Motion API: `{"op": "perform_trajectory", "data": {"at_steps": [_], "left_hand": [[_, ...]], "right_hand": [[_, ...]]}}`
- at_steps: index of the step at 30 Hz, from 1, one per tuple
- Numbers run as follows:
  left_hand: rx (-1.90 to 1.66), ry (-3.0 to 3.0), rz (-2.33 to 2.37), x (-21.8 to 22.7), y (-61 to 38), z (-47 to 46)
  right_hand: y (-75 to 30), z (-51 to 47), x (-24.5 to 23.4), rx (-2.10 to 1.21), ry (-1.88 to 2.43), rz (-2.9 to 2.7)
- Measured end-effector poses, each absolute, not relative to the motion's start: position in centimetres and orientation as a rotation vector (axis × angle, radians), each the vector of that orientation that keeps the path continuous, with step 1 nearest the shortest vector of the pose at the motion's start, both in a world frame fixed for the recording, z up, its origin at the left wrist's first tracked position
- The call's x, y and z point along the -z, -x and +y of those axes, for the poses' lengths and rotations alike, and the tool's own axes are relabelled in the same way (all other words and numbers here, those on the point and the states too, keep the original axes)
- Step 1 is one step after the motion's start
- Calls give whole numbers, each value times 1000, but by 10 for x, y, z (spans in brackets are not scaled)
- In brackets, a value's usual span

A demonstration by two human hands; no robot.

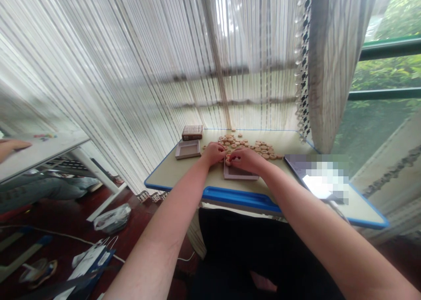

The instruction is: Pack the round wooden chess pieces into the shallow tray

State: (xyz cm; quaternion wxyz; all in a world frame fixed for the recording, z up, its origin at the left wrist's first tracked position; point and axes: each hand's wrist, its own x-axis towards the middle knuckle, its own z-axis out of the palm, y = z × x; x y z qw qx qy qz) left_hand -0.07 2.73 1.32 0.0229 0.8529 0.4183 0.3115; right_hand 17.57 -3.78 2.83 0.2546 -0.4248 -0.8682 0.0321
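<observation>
My right hand (244,156) is over the left part of an open shallow box (241,176) near the table's front edge. Its fingers pinch a round wooden game piece (228,161) with reddish marking, at the box's left side. Just left of it, my left hand (214,152) has its fingers curled among the pieces; what they hold, if anything, is hidden. Beyond both hands lies a loose heap of round wooden pieces (263,148), some overlapping. My right hand covers part of the box's inside.
A second shallow box (188,150) lies left of my hands, with a brown printed box (192,132) behind it. A flat dark device (301,173), partly pixelated, rests on the right. Another person's hand (16,144) is on a white table (62,147) at far left.
</observation>
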Motion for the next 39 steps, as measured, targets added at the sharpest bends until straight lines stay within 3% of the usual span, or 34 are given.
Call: {"op": "perform_trajectory", "data": {"at_steps": [5,10,14,39], "left_hand": [[-968,-2637,1302,-12,1,28],[-1003,-2586,1370,-14,-1,25],[-1052,-2566,1377,-16,-2,23],[-1005,-2569,1465,-10,2,28]], "right_hand": [[-187,-35,-38,-21,1362,-2249],[-225,-16,-39,47,2038,-1856],[-244,-5,-30,17,2326,-1679],[-247,7,-23,-118,2132,-1812]]}}
